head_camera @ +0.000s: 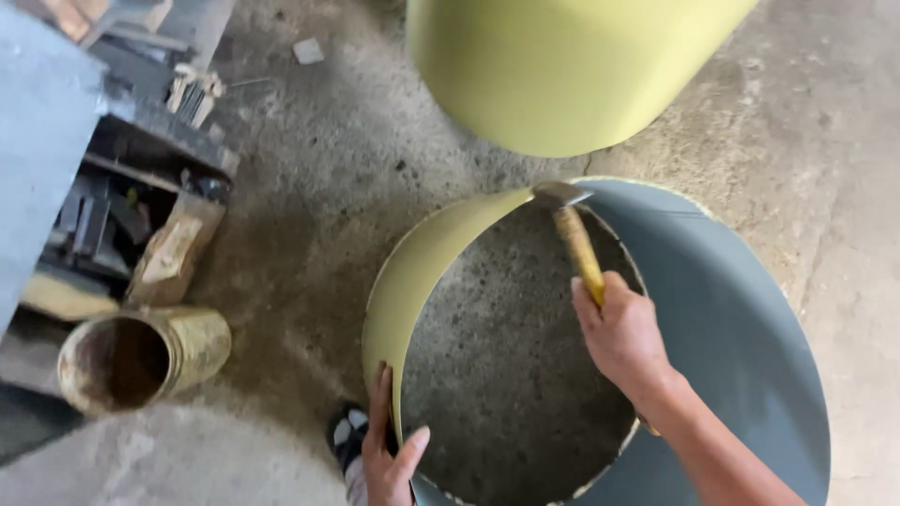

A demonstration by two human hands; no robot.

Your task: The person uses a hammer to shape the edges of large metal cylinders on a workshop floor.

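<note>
Floor: rough grey concrete (309, 187), dusty.
Sheet-metal cylinder (741, 319): open-ended, yellow-green outside, grey inside, standing at centre.
Left hand (386, 454): fingers pinched over the cylinder's near rim.
Right hand (623, 333): fist closed around hammer (574, 234), whose head touches the far rim.
Second cylinder (562, 66): yellow-green, just behind.
Rusty can (141, 361): lying on its side at left, beside scrap rack (122, 206).

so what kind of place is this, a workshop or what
Most likely a small sheet-metal workshop. The right hand swings a wooden-handled hammer at the rim of a rolled grey and yellow metal cylinder, steadied by the left hand, on a rough concrete floor beside a rusty tin can.
</note>
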